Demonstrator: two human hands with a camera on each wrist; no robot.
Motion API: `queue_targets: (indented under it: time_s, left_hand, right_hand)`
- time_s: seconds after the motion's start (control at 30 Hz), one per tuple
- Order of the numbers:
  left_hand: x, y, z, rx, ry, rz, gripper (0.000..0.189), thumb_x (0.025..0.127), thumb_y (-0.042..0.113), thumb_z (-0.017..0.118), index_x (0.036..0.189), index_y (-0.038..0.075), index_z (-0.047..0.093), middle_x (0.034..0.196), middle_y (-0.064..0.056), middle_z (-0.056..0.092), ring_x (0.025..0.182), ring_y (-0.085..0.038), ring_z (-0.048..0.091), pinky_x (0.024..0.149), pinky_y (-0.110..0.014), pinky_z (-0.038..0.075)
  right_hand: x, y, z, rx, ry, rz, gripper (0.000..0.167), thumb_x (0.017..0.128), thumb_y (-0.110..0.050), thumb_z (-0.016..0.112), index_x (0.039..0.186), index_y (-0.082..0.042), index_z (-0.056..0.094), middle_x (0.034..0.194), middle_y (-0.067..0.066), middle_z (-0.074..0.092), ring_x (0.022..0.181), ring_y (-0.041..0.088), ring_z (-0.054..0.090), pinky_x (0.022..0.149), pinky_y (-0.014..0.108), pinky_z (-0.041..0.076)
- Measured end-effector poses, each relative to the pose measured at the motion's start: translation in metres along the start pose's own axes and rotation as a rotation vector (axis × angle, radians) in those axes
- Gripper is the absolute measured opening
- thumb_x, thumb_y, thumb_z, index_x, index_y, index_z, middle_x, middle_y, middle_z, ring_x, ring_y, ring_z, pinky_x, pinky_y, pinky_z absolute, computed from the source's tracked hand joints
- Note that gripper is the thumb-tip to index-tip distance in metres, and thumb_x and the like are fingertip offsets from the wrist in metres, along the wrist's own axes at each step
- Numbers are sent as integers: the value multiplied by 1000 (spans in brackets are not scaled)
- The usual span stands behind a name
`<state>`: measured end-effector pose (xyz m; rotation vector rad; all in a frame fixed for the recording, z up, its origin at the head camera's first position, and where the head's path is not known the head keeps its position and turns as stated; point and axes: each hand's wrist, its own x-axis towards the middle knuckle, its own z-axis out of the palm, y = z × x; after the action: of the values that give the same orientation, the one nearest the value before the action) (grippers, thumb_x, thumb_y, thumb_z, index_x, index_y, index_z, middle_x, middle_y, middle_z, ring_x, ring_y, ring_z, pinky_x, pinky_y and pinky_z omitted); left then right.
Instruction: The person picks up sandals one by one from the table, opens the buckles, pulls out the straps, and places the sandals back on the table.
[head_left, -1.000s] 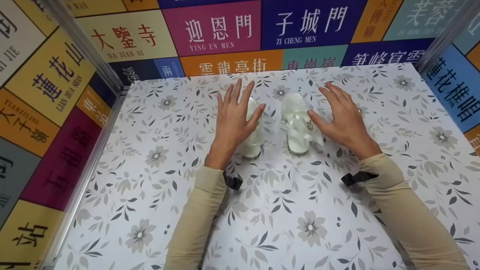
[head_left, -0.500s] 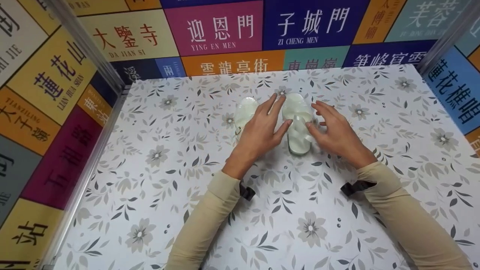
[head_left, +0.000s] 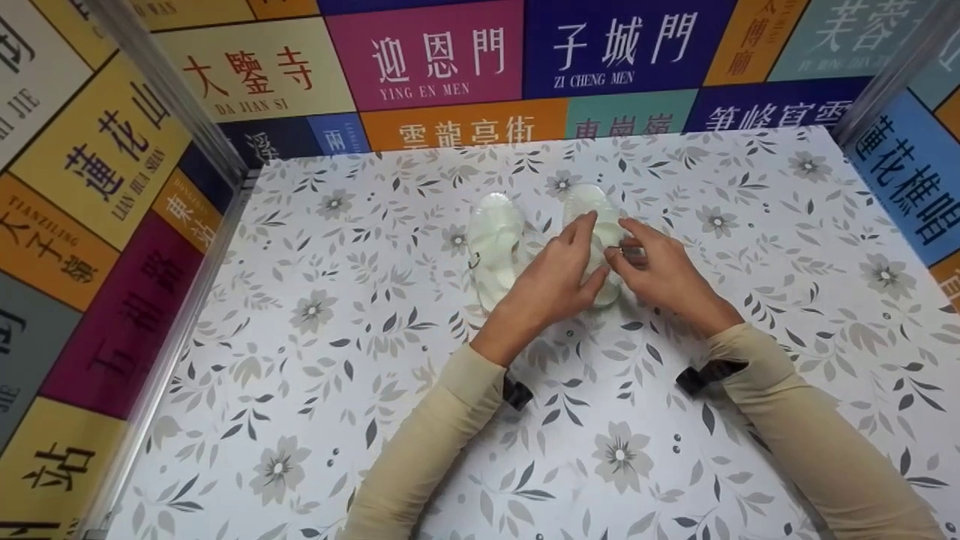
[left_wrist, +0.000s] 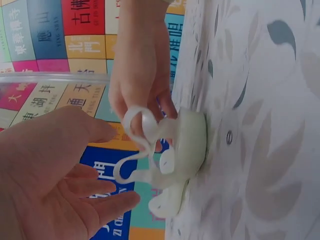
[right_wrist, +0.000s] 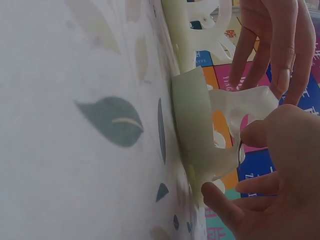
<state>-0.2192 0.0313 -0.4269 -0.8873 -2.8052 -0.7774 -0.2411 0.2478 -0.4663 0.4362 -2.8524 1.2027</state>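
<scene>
Two pale, translucent sandals stand side by side on the table, toes pointing away. My left hand (head_left: 551, 277) reaches across the left sandal (head_left: 495, 221), its fingers extended beside the right sandal (head_left: 591, 201). In the left wrist view that left hand (left_wrist: 55, 175) is apart from the looped straps (left_wrist: 137, 150). At the right sandal's outer side, my right hand (head_left: 664, 274) pinches the buckle strap with curled fingers. The right wrist view has the right thumb (right_wrist: 257, 132) against the small metal buckle (right_wrist: 240, 150). Part of the right sandal is hidden by the hands.
The table (head_left: 315, 420) wears a white cover printed with grey flowers and leaves. Behind and at both sides stand colourful panels (head_left: 435, 56) with large characters. A dark wrist device (head_left: 517, 391) sits on the left cuff, another (head_left: 701, 379) on the right.
My left hand has moved right, from over the left sandal to the right one. My right hand has come inward, its fingers curling at the buckle. Both sandals stay in place.
</scene>
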Motion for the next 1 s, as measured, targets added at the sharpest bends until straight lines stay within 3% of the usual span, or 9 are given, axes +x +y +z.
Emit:
queue_targets:
  time_s: [0.1,0.33,0.6,0.8,1.0]
  left_hand:
    - [4,5,10,-33,13,-40,80,108,29,64,166,-7,22,169,-28,40,142,-38,61,118,-40,53]
    - [11,5,29,-149,32,-209,91,110,45,60,169,-7,13,171,-28,37,142,-39,61,119,-41,52]
    - [11,-6,39,-291,-33,-333,103,106,68,52,171,-3,15,159,-29,54,147,-34,58,121,-40,50]
    - [11,-9,43,-355,-15,-362,100,103,72,54,169,3,25,153,-28,60,143,-34,62,117,-43,53]
    - [10,-8,45,-371,10,-336,94,103,70,56,167,5,32,140,-25,69,128,-29,70,107,-42,59]
  right_hand:
    - [1,2,0,8,-12,36,75,109,-41,64,165,1,37,151,32,60,130,47,68,108,59,57]
    - [3,9,3,61,-25,64,80,107,-40,68,168,-1,34,152,31,60,133,46,67,112,55,55]
    - [2,5,2,80,-28,106,79,105,-43,70,168,-6,37,153,26,61,139,41,64,115,54,53]
    - [2,7,2,93,-26,115,79,104,-44,71,167,-8,39,151,27,63,138,41,65,114,54,54]
    - [2,10,4,103,-6,103,75,104,-42,72,165,-9,44,146,28,66,133,43,68,110,52,57]
